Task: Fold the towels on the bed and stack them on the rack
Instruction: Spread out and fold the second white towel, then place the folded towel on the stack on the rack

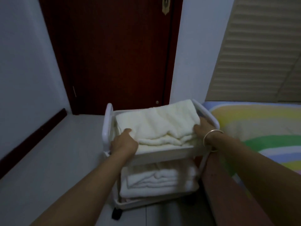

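A white rack (162, 153) on wheels stands on the floor beside the bed. A folded cream towel (156, 123) lies on top of the stack in its upper shelf. My left hand (124, 141) holds the towel's near left corner, fingers curled into the cloth. At the towel's right edge my right hand (202, 128), with a bangle on the wrist, grips the cloth, its fingertips tucked under the fold. More folded white towels (156, 180) fill the lower shelf.
The bed (260, 128) with a rainbow-striped cover is at the right, its wooden side rail (228, 193) next to the rack. A dark red door (114, 54) is behind the rack. Grey floor (57, 160) lies at the left.
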A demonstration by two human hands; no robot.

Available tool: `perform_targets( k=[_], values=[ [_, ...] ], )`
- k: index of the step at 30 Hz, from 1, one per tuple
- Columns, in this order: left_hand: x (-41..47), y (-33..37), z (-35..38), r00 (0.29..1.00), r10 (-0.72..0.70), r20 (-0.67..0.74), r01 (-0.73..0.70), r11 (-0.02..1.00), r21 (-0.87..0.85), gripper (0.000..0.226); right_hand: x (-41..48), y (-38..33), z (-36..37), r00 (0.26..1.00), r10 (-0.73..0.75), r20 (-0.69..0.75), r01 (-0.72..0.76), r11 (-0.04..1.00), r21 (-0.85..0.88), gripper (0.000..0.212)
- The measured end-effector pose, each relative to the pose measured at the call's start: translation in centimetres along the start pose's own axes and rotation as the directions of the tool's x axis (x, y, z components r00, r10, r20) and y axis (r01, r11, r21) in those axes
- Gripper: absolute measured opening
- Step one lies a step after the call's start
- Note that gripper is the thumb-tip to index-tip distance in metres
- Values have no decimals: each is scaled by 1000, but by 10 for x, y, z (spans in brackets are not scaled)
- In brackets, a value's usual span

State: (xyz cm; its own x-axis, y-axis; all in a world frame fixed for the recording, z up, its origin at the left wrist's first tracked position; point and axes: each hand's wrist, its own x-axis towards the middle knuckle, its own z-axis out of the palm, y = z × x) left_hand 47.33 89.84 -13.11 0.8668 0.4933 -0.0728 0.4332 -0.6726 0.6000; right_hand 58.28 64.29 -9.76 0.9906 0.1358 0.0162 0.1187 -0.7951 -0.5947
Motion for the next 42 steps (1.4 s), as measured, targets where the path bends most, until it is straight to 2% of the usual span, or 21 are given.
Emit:
perform_targets(
  k=[1,3,6,8,11,17,21,27,29,31,33,34,36,37,38,40,42],
  values=[
    [2,-4,1,1000,-6,2,6,1000,13,56,-1,4,7,1000,0,25,2,997,-73,82],
    [-1,-9,2,1000,2,3,-2,999,33,57,-4,10,17,999,-28,40,36,972,-233,73],
    [-15,-13,0,1000,14,19,-15,999,42,58,-15,14,20,999,-24,43,36,948,-318,67],
    [-29,-18,-5,999,20,31,-21,999,48,61,-29,18,16,996,29,81,2,933,-360,64],
    [-60,-19,-8,996,37,77,-42,997,70,60,-61,22,8,985,112,131,-55,924,-378,68],
    [-127,-23,-14,996,6,94,-21,988,156,53,-130,26,-11,966,161,204,-64,908,-414,68],
    [-171,-42,-28,990,14,142,-41,982,185,54,-187,21,-12,972,155,178,-55,883,-466,61],
    [-229,-56,-40,986,28,164,-54,986,156,54,-251,19,-15,945,279,169,-208,915,-344,66],
    [-237,-59,-42,996,-9,92,-1,994,106,52,-262,12,-21,924,297,242,-199,912,-358,70],
    [-236,-52,-44,998,15,-67,-11,998,59,54,-265,-6,-30,893,331,305,-163,869,-467,66],
    [-235,-27,-43,965,228,-130,-197,957,214,53,-258,-30,-38,952,239,191,-96,827,-554,47],
    [-236,-11,-41,935,332,-121,-292,919,265,55,-253,-41,-39,990,123,74,-56,805,-591,55],
    [-236,9,-30,886,458,-72,-412,848,332,60,-244,-50,-27,985,-165,-57,90,757,-647,69],
    [-235,10,-19,870,493,-24,-445,806,390,65,-241,-46,-17,966,-257,-15,181,720,-670,68],
    [-229,-2,-2,874,484,41,-454,785,421,71,-240,-34,-4,956,-286,69,251,670,-699,66],
    [-223,-24,25,895,439,82,-426,781,457,74,-237,-3,21,952,-235,195,303,642,-704,74],
    [-215,-33,35,910,405,85,-397,796,458,71,-226,17,34,959,-211,190,283,671,-685,93]
  ],
)
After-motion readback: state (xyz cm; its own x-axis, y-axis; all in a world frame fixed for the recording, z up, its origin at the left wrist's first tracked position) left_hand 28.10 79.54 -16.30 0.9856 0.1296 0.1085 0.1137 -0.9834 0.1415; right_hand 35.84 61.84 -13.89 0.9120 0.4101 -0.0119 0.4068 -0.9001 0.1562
